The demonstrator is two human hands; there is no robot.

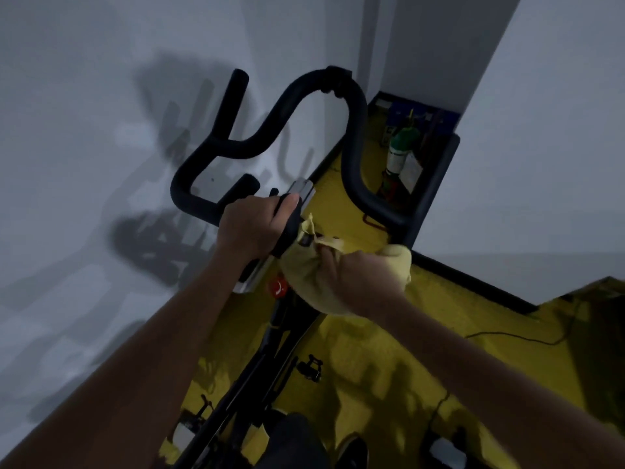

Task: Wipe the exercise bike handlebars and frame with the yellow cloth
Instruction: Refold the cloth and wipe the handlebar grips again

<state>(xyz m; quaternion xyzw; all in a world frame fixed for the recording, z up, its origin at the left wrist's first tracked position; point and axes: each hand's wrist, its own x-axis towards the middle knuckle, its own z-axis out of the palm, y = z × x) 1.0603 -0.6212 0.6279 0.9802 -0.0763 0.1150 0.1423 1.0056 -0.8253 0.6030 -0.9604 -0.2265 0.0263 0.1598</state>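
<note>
The yellow cloth (304, 265) is bunched against the centre of the bike, just below the handlebars (351, 137) and beside the red knob (278, 286). The right hand (358, 282) grips the cloth in a closed fist, with folds spilling out on both sides. The left hand (250, 228) is curled round the black middle grip of the handlebars, thumb on top, touching the silver slide plate (301, 191). The black frame (270, 360) runs down from the knob toward the yellow floor (372, 367), with a pedal (309, 365) on its right.

In the corner behind the bars a dark recess (419, 130) holds a green and white bottle (400, 147) and a sheet of paper (411, 174); any writing on them is too blurred to read. The other things in there are hard to make out. A cable (507, 335) trails over the floor by the wall (541, 130). The bottom of the bike is cut off by the lower edge.
</note>
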